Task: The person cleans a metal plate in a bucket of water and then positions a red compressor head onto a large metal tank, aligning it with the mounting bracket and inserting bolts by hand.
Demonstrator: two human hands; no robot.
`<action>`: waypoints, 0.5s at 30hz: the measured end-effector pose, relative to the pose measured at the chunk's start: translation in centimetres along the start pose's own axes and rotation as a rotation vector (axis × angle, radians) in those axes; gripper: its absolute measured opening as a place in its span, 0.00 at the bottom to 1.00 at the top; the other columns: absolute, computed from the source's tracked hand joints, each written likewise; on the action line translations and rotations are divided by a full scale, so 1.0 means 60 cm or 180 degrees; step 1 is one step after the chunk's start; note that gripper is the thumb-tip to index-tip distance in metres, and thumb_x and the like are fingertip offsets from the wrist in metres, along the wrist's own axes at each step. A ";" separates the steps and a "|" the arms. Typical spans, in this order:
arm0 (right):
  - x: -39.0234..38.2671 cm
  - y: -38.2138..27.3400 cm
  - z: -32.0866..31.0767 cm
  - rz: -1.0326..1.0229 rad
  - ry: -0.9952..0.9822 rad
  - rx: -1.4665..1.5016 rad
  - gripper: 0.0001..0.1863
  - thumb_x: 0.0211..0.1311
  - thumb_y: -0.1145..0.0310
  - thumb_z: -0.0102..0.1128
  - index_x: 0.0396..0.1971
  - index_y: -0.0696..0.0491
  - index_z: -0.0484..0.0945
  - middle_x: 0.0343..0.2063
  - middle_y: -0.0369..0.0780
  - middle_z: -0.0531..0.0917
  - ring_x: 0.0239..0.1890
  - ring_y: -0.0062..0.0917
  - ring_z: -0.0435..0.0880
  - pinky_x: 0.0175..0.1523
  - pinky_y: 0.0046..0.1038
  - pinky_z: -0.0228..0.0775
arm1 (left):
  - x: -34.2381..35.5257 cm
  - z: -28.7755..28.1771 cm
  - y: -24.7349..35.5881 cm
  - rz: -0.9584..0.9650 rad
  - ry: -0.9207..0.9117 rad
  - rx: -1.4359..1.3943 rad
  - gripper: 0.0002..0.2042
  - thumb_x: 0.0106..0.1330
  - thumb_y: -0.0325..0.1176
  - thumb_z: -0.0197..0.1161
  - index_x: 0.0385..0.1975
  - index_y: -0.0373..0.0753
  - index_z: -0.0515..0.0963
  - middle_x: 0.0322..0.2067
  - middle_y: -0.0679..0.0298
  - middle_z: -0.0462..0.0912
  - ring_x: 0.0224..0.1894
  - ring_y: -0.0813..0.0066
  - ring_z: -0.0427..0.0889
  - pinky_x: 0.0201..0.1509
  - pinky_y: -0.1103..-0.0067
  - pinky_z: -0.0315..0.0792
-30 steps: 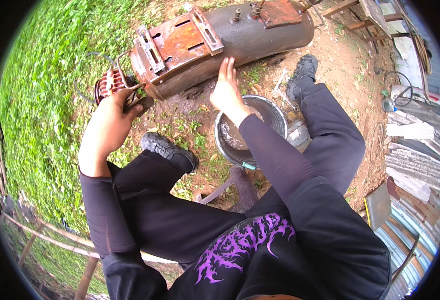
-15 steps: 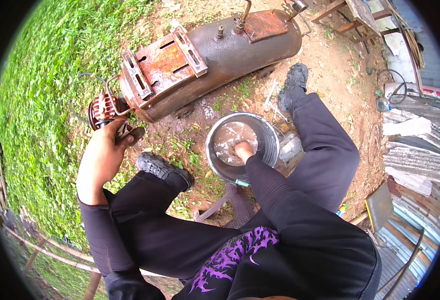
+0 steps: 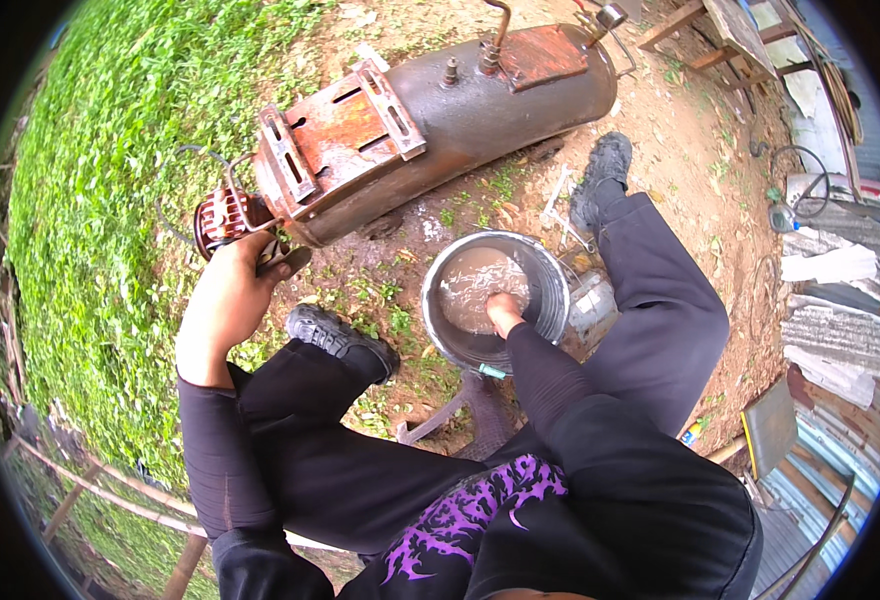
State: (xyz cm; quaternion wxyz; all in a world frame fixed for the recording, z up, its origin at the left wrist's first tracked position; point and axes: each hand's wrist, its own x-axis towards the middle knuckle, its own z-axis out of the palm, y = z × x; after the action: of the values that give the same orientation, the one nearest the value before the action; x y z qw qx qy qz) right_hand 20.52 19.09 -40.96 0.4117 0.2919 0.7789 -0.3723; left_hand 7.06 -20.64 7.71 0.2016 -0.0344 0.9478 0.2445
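Note:
My left hand (image 3: 228, 300) is closed around a dark, flat piece (image 3: 286, 265) whose rounded tip sticks out past the thumb; its kind is not clear. It is beside the finned, reddish-brown compressor head (image 3: 222, 218) at the left end of a rusty cylindrical air tank (image 3: 460, 105). My right hand (image 3: 503, 308) reaches into a dark bucket (image 3: 552, 300) between my legs. Its fingers are under murky brown water (image 3: 472, 285) with whitish foam streaks, so I cannot see whether they hold anything.
Orange-rusted slotted brackets (image 3: 348, 125) top the tank. Wrenches (image 3: 560, 212) lie on the dirt by my right shoe, and a greyish container (image 3: 592, 303) stands beside the bucket. Grass (image 3: 90, 200) spreads left; corrugated metal sheets (image 3: 830, 330) lie right. A wooden stand (image 3: 725, 45) is at upper right.
The whole view has shifted slightly, so everything sits a little further right. My right hand has moved slightly toward me in the water, and the foam pattern differs. My left hand keeps its grip.

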 end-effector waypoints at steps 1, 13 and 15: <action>0.008 -0.001 0.006 -0.0285 0.0138 -0.0696 0.19 0.73 0.58 0.51 0.46 0.57 0.84 0.45 0.51 0.86 0.46 0.46 0.86 0.47 0.42 0.77 | -0.003 -0.004 0.006 0.0018 0.0021 0.0019 0.17 0.65 0.31 0.69 0.50 0.28 0.80 0.40 0.40 0.85 0.47 0.42 0.85 0.51 0.62 0.77; -0.123 -0.135 -0.074 -0.0393 -0.0200 -0.0204 0.14 0.76 0.58 0.53 0.39 0.53 0.81 0.28 0.38 0.82 0.28 0.29 0.82 0.36 0.36 0.77 | -0.015 -0.018 -0.039 0.0014 0.0207 0.0090 0.15 0.63 0.30 0.70 0.48 0.32 0.82 0.40 0.43 0.86 0.45 0.48 0.86 0.53 0.64 0.77; -0.167 -0.176 -0.064 -0.0754 0.0119 -0.0242 0.12 0.75 0.63 0.52 0.36 0.53 0.80 0.24 0.36 0.79 0.24 0.27 0.78 0.33 0.32 0.73 | -0.023 -0.031 -0.034 0.0010 0.0330 0.0132 0.14 0.63 0.32 0.70 0.45 0.31 0.83 0.39 0.43 0.86 0.46 0.46 0.86 0.68 0.62 0.67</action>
State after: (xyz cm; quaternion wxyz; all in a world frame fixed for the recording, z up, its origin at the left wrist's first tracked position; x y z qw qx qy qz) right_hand 15.75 14.93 -27.30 0.3610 0.1888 0.8290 -0.3830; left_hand 7.97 -23.36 8.80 0.1526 -0.0413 0.9619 0.2230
